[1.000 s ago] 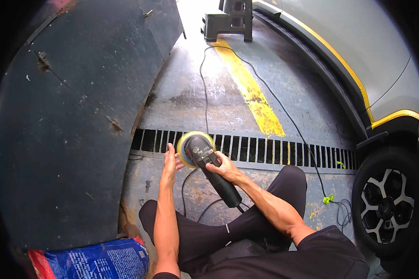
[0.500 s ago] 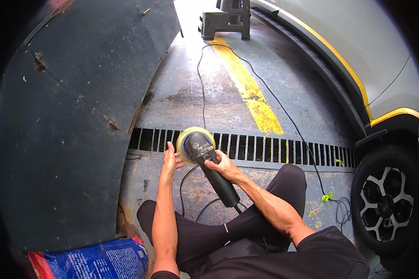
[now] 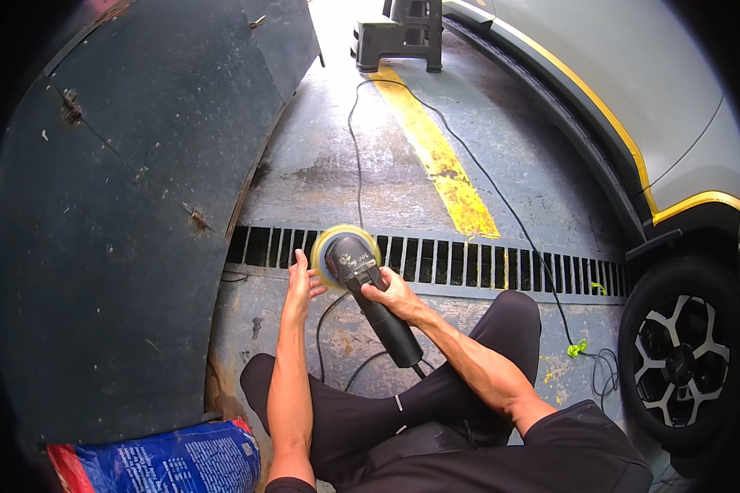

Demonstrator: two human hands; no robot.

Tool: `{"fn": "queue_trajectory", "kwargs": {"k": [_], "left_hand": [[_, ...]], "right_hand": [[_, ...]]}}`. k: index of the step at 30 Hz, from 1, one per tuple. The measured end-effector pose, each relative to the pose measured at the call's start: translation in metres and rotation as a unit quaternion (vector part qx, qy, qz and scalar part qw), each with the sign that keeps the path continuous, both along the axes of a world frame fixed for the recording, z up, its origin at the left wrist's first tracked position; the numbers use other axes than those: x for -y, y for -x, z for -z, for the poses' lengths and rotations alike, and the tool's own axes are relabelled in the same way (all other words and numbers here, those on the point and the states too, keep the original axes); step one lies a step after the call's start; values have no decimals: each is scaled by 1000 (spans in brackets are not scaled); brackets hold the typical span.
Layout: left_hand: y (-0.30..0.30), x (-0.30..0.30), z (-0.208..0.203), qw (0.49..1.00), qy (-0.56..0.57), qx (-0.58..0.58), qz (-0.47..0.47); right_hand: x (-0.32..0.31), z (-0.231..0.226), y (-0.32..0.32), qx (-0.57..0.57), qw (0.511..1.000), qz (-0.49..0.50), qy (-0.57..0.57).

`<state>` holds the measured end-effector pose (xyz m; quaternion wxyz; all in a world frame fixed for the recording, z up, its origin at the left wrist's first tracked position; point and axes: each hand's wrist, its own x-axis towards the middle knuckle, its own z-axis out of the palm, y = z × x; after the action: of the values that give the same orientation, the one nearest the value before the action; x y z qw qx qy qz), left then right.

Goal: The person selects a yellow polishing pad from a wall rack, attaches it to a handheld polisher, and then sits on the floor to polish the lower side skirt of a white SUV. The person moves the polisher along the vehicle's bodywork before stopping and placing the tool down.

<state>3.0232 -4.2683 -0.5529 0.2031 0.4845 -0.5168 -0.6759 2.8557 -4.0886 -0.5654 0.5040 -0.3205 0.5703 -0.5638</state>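
A black polisher (image 3: 390, 329) with a round yellow pad (image 3: 319, 253) is in my right hand (image 3: 395, 295). My fingers wrap round its body just behind the head, and the thumb lies over the top. Its rear end points down toward my lap, where a black cord comes out. At the pad's left edge is my left hand (image 3: 303, 282), its fingers stretched out and pointing up. Whether those fingertips touch the pad or stay just off it, I cannot tell. The pad's working face is turned away from me.
A metal drain grate (image 3: 436, 260) crosses the floor beyond my legs. A dark panel (image 3: 140, 230) stands at left, above a blue-and-red bag (image 3: 164, 460). A car wheel (image 3: 682, 361) is at right. A cord (image 3: 501, 197) loops toward a black step stool (image 3: 382, 43).
Both hands and the polisher hold nearly the same place. The pad's yellow rim looks more smeared now, as if turning.
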Motion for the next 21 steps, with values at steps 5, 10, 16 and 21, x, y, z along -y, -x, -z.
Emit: {"fn": "queue_trajectory", "kwargs": {"k": [5, 10, 16, 21], "left_hand": [[-1, 0, 3, 1000, -6, -10, -7], [0, -3, -1, 999, -8, -30, 6], [2, -3, -1, 1000, -10, -21, 4], [3, 0, 5, 1000, -5, -19, 1]], "right_hand": [[-1, -5, -1, -1, 1000, 1, -3], [0, -5, -1, -5, 1000, 0, -21], [-2, -3, 1, -18, 1000, -7, -17], [-2, -2, 0, -17, 1000, -17, -5]]}}
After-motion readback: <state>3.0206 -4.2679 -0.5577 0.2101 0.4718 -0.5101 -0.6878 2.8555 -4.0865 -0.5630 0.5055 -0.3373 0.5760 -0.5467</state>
